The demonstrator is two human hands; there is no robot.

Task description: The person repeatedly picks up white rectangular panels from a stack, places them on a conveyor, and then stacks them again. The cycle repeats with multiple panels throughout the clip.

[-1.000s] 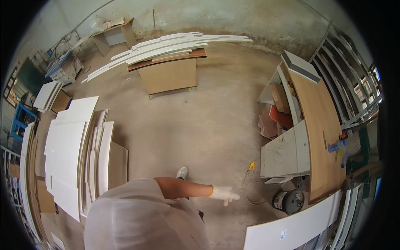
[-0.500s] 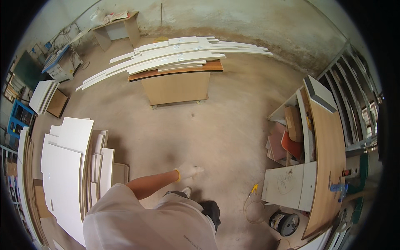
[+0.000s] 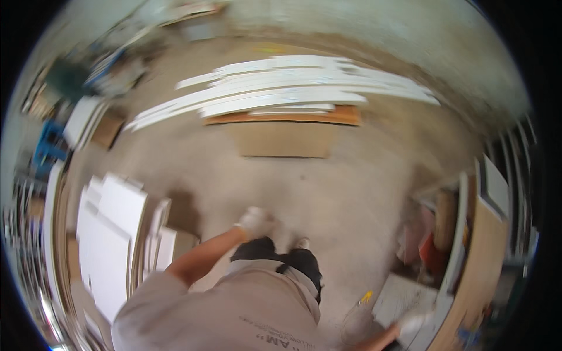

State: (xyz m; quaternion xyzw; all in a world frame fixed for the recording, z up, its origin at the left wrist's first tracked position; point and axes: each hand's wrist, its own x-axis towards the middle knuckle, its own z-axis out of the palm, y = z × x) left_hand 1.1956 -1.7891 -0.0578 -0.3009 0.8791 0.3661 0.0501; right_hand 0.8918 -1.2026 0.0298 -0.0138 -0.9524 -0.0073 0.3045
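Note:
My left hand (image 3: 254,221), in a white glove with a yellow cuff, hangs over the floor in front of my legs. Motion smears its fingers, and I see nothing held in it. My right hand (image 3: 414,322), also in a pale glove, is beside the wooden workbench (image 3: 477,257) at the lower right, over its light panel (image 3: 404,301). Blur hides its fingers and whether it touches the panel. Ahead, long white boards (image 3: 287,88) lie stacked on a low table (image 3: 287,139) with an orange-brown top.
Large white panels (image 3: 105,251) stand stacked on my left. A yellow-tipped air hose (image 3: 366,297) lies on the floor near the bench. Red pieces (image 3: 433,254) fill the bench's open shelf. Another small stack of white panels (image 3: 82,123) is farther left.
The view has swung, so the boards and table sit farther right in it. My left hand has drawn back toward my body, and my right hand has come into view beside the bench.

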